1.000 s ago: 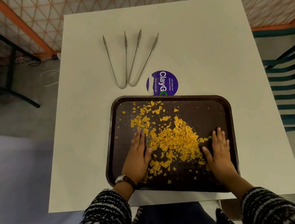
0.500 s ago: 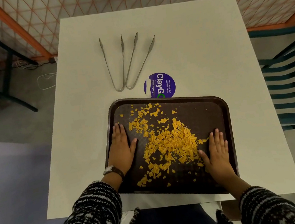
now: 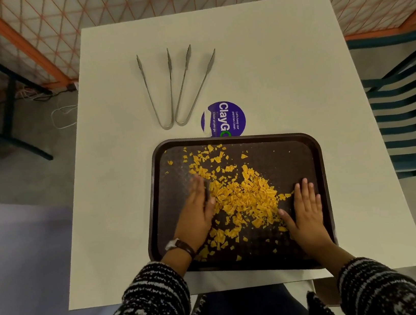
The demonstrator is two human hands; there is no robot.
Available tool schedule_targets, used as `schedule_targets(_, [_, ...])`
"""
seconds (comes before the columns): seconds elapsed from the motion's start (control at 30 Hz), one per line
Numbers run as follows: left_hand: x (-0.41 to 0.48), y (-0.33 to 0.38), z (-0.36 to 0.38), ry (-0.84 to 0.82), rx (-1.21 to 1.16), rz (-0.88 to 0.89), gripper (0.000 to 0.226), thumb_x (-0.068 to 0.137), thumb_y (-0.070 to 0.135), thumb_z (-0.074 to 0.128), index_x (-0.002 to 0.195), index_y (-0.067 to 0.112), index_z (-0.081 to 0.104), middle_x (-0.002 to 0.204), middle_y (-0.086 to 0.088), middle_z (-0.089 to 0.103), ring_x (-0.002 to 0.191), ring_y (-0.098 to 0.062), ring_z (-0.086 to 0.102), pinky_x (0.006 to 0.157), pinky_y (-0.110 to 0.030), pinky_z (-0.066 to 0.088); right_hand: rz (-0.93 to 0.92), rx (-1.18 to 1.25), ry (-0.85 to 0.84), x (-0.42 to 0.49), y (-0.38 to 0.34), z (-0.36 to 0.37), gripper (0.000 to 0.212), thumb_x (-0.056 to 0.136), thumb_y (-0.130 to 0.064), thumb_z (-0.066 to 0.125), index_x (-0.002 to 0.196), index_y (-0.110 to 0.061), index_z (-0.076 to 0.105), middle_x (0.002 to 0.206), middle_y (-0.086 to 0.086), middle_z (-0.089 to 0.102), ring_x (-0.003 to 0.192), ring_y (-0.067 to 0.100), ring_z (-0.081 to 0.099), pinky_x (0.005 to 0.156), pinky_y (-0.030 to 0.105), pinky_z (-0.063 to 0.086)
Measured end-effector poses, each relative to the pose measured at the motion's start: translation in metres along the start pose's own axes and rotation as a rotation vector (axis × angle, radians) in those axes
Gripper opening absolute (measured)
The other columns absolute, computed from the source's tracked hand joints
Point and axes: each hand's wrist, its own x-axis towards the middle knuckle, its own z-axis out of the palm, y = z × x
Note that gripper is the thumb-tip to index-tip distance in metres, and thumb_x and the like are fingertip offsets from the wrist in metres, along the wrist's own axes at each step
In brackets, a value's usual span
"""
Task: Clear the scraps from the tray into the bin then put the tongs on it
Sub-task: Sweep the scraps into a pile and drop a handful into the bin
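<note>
Pressing against the left side of the orange scraps (image 3: pixel 244 195), the left hand (image 3: pixel 196 212) is lying on the brown tray (image 3: pixel 282 163) with its fingers held together; their tips are blurred, so I cannot tell more about how they lie. The right hand (image 3: pixel 306 207) is resting flat on the tray at the pile's right side, its fingers straight and slightly spread and its thumb reaching out toward the scraps. Most scraps are sitting heaped between the two hands, with loose bits trailing toward the tray's far left corner and its near rim. The tray is sitting by the near edge of the white tabletop (image 3: pixel 269 68), covering part of a round purple sticker (image 3: pixel 225 118). Two pairs of metal tongs are lying well beyond the tray toward the tabletop's far edge, one pair (image 3: pixel 167 127) just beside the other (image 3: pixel 182 122), their tips pointing away. A watch (image 3: pixel 179 245) is showing on the left wrist.
</note>
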Motion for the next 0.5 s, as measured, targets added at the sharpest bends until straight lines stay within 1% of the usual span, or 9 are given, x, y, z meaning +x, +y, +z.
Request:
schedule_targets(0.07, [0.014,-0.012,-0.013,0.116,0.031,-0.093,0.061,0.096,0.038,0.03,0.147,0.022,-0.001,0.156,0.004,-0.005,0.143,-0.012,-0.003,0.112,-0.034,0.017,0.001,-0.003,-0.005,-0.001,0.001,0.0,0.094,0.083,-0.075,0.002,0.148,-0.007,-0.002,0.156,0.009,-0.013,0.141,0.009,-0.026,0.112,0.025,-0.023])
schedule_targets(0.13, [0.03,-0.025,-0.027,0.183,0.086,-0.166,0.064,0.096,0.037,0.033,0.147,0.014,0.002,0.158,-0.001,-0.004,0.144,-0.015,-0.005,0.118,-0.039,0.014,0.002,-0.002,-0.001,-0.002,0.001,0.001,0.094,0.082,-0.076,0.001,0.147,-0.009,-0.005,0.156,0.007,-0.015,0.141,0.01,-0.025,0.112,0.025,-0.024])
schedule_targets(0.2, [0.044,-0.032,-0.034,0.153,0.156,-0.19,0.067,0.096,0.039,0.033,0.147,0.009,0.002,0.158,-0.006,-0.004,0.144,-0.018,-0.007,0.119,-0.039,0.01,0.004,-0.004,-0.003,-0.002,0.001,0.001,0.094,0.081,-0.077,-0.001,0.147,-0.01,-0.008,0.155,0.006,-0.018,0.141,0.01,-0.026,0.112,0.024,-0.025])
schedule_targets(0.27, [0.053,-0.034,-0.033,0.084,0.267,-0.176,0.07,0.096,0.041,0.031,0.146,0.005,0.0,0.157,-0.012,-0.005,0.144,-0.023,-0.009,0.118,-0.036,0.0,0.004,-0.001,-0.003,-0.003,0.001,0.001,0.094,0.08,-0.077,-0.002,0.146,-0.011,-0.01,0.155,0.005,-0.019,0.14,0.01,-0.028,0.111,0.024,-0.025])
schedule_targets(0.33, [0.055,-0.033,-0.029,0.06,0.34,-0.168,0.071,0.096,0.043,0.028,0.146,0.003,-0.002,0.156,-0.015,-0.006,0.144,-0.025,-0.01,0.116,-0.035,-0.006,0.002,-0.001,-0.007,-0.002,0.002,0.001,0.094,0.08,-0.077,-0.003,0.146,-0.011,-0.01,0.155,0.005,-0.02,0.14,0.01,-0.03,0.111,0.025,-0.025])
schedule_targets(0.4, [0.053,-0.029,-0.026,0.053,0.333,-0.158,0.07,0.096,0.044,0.028,0.146,0.005,-0.002,0.156,-0.013,-0.008,0.143,-0.022,-0.012,0.117,-0.035,-0.007,0.001,-0.004,-0.01,-0.001,0.002,0.001,0.094,0.08,-0.077,-0.002,0.147,-0.011,-0.01,0.155,0.005,-0.02,0.14,0.011,-0.029,0.112,0.025,-0.025])
schedule_targets(0.5, [0.038,-0.016,-0.018,-0.011,0.233,-0.097,0.068,0.096,0.043,0.029,0.146,0.012,-0.007,0.151,-0.001,-0.018,0.136,-0.013,-0.02,0.115,-0.033,-0.008,-0.001,0.003,-0.006,-0.002,0.002,0.001,0.094,0.081,-0.077,0.0,0.147,-0.01,-0.009,0.156,0.007,-0.018,0.14,0.011,-0.028,0.112,0.025,-0.025])
